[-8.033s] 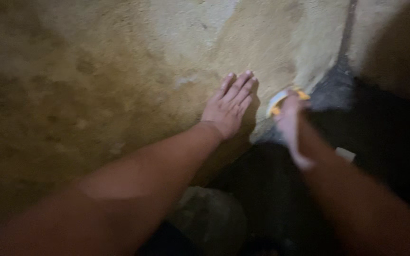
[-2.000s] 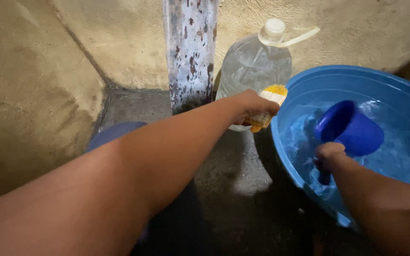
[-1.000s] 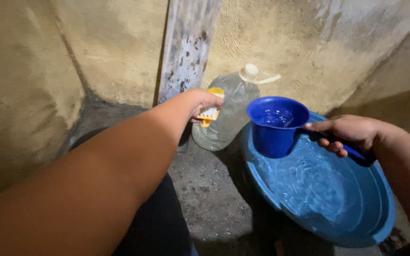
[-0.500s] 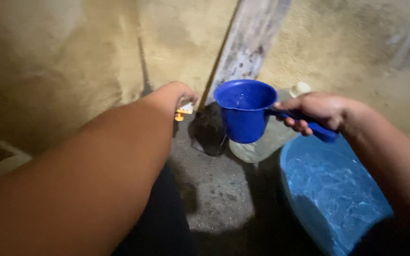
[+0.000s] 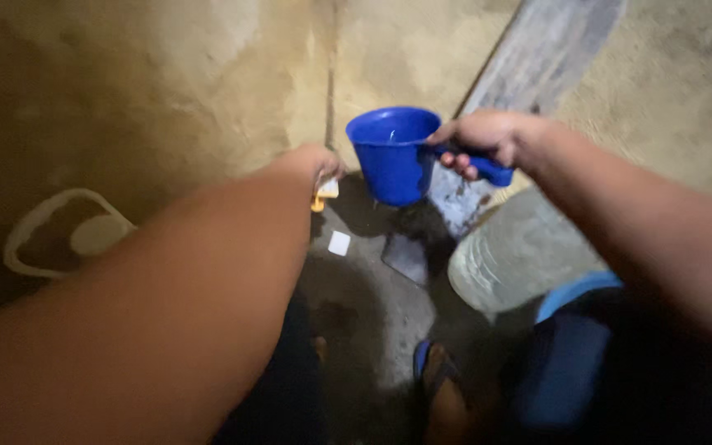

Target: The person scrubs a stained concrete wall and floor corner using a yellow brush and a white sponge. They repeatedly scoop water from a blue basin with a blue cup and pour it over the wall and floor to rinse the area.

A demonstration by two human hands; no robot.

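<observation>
My right hand (image 5: 481, 138) grips the handle of a blue plastic dipper (image 5: 392, 153) that holds water, raised upright over the wet floor near the wall corner. My left hand (image 5: 313, 163) is stretched forward to the left of the dipper, closed on a small white and yellow brush (image 5: 324, 192) of which only a bit shows below the fingers. The two hands are about a dipper's width apart.
A large clear water jug (image 5: 514, 251) lies low at right, beside the rim of a blue basin (image 5: 577, 288). A grey plank (image 5: 529, 74) leans on the rough tan wall. A white ring-shaped object (image 5: 59, 231) sits left. My sandalled foot (image 5: 442, 387) is below.
My view has swung left, away from the basin. The dipper lifted out of the basin and moved left toward the corner; my left hand with the brush travelled with it.
</observation>
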